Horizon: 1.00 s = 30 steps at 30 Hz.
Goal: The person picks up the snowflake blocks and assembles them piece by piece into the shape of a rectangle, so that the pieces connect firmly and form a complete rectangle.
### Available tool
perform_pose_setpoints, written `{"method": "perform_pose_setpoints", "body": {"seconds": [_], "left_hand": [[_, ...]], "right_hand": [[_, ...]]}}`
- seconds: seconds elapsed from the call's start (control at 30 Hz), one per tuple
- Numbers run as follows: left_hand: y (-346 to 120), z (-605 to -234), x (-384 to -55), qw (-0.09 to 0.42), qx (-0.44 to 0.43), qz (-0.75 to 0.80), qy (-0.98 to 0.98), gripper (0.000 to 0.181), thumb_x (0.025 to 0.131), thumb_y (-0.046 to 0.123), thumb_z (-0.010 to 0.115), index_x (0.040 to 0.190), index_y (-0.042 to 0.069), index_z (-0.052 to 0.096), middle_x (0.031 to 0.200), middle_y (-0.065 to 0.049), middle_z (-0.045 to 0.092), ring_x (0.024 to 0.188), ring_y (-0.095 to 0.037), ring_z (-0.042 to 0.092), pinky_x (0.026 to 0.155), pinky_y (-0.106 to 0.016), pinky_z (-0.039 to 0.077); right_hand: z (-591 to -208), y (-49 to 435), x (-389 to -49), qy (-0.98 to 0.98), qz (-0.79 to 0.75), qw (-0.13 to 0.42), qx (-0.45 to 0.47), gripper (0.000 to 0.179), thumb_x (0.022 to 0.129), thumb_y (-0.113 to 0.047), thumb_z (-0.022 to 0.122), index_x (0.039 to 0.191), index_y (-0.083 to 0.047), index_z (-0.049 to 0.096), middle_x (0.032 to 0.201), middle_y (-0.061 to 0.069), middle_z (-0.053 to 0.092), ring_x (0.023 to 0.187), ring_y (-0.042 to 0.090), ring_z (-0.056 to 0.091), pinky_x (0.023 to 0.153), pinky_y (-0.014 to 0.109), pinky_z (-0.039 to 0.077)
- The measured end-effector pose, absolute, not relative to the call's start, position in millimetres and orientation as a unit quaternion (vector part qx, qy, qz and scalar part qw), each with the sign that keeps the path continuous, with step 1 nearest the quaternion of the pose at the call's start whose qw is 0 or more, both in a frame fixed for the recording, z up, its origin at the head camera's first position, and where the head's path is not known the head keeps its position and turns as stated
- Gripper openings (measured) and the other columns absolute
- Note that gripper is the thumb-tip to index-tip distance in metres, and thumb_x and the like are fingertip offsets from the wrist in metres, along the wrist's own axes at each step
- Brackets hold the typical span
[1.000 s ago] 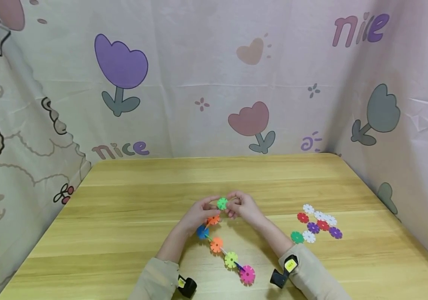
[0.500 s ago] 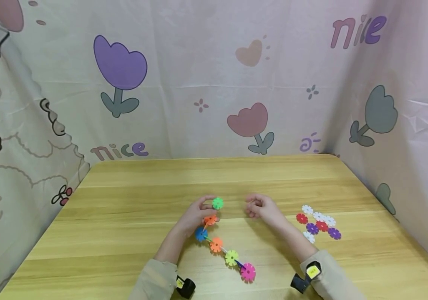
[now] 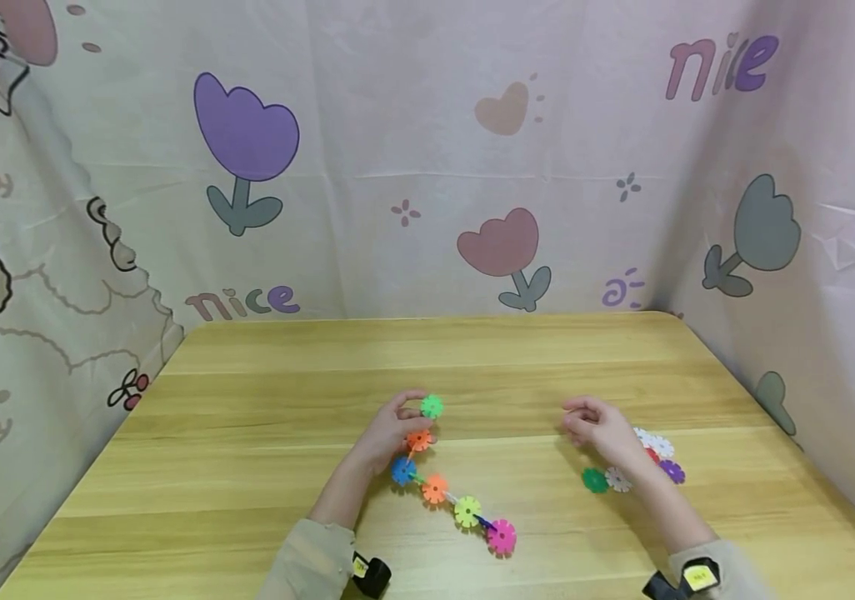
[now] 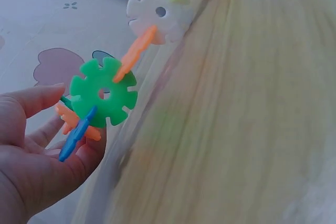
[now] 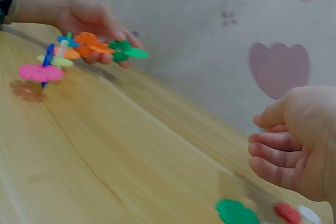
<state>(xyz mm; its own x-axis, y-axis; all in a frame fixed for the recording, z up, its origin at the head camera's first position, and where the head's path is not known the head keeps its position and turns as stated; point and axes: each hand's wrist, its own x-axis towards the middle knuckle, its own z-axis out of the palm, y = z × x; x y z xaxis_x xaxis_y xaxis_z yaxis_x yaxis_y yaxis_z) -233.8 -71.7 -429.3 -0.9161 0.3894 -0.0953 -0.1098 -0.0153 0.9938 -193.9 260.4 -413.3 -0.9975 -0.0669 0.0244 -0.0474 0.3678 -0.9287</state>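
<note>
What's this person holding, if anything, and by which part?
The left hand holds the chain of flower-shaped discs by its green end; the right hand holds nothing.

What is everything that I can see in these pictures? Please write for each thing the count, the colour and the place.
Table: one, light wood colour, lower half of head view
Printed cloth: count unclear, pale with coloured prints, behind and beside table
Disc chain: one, multicoloured, mid-table
Loose discs: at least six; green, white, red, purple; right side, some may be hidden
Wrist cameras: two, black, one per wrist
Sleeves: two, beige, on forearms
Left hand: one, bare, holding the chain
Right hand: one, bare, near loose discs
</note>
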Motion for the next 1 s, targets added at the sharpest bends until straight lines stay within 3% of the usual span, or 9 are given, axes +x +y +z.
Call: {"method": "perform_pose_setpoints", "body": {"seconds": [0.3, 0.67, 1.0], "left_hand": [[-72.3, -427.5, -234.1, 0.169, 0.105, 0.690, 0.696, 0.054, 0.089, 0.007, 0.060, 0.137, -0.001, 0.039, 0.108, -0.019, 0.052, 0.092, -0.025, 0.053, 0.072, -0.028, 0.044], [-72.5, -420.7, -229.6, 0.172, 0.099, 0.685, 0.701, 0.052, 0.090, 0.008, 0.058, 0.138, 0.000, 0.038, 0.108, -0.017, 0.052, 0.087, -0.020, 0.053, 0.070, -0.029, 0.044], [-71.4, -427.6, -232.5, 0.164, 0.087, 0.689, 0.700, 0.054, 0.091, 0.010, 0.058, 0.140, 0.002, 0.035, 0.111, -0.019, 0.053, 0.085, -0.018, 0.056, 0.065, -0.029, 0.046]], "right_hand": [[-414.3, 300.3, -182.5, 0.899, -0.435, -0.045, 0.018, 0.032, 0.086, -0.010, 0.064, 0.110, 0.010, 0.057, 0.091, 0.013, 0.064, 0.078, 0.016, 0.059, 0.065, 0.024, 0.049], [-418.5, 313.0, -180.6, 0.942, -0.334, -0.020, 0.011, 0.029, 0.078, -0.013, 0.072, 0.097, 0.007, 0.062, 0.083, 0.007, 0.064, 0.074, 0.018, 0.057, 0.063, 0.030, 0.047], [-420.2, 312.3, -183.5, 0.953, -0.302, 0.001, -0.003, 0.026, 0.078, -0.018, 0.073, 0.091, 0.002, 0.060, 0.078, 0.004, 0.058, 0.070, 0.017, 0.051, 0.061, 0.031, 0.041]]}}
